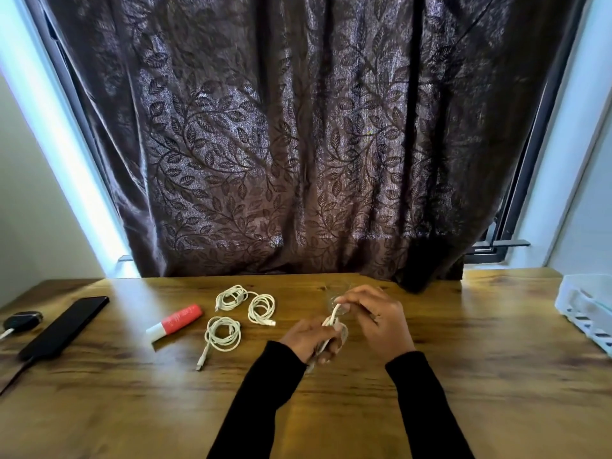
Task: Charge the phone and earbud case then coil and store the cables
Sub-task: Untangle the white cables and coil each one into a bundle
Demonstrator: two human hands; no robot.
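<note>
My left hand [309, 339] grips a coiled white cable [332, 321] together with a clear plastic bag [334, 299] above the desk's middle. My right hand [377, 318] pinches the cable's upper end just above the left hand. Three other white cables lie coiled on the desk to the left: one at the back [230, 297], one beside it [261, 308], one nearer [222, 334] with its plug trailing toward me. A black phone [64, 326] lies at the far left with a cable plugged in. A dark earbud case [21, 320] sits left of it.
A red and white power bank [175, 323] lies between the phone and the coils. A white plastic basket [586, 309] stands at the right edge of the wooden desk [480, 376]. A brown leaf-patterned curtain [298, 144] hangs behind the desk.
</note>
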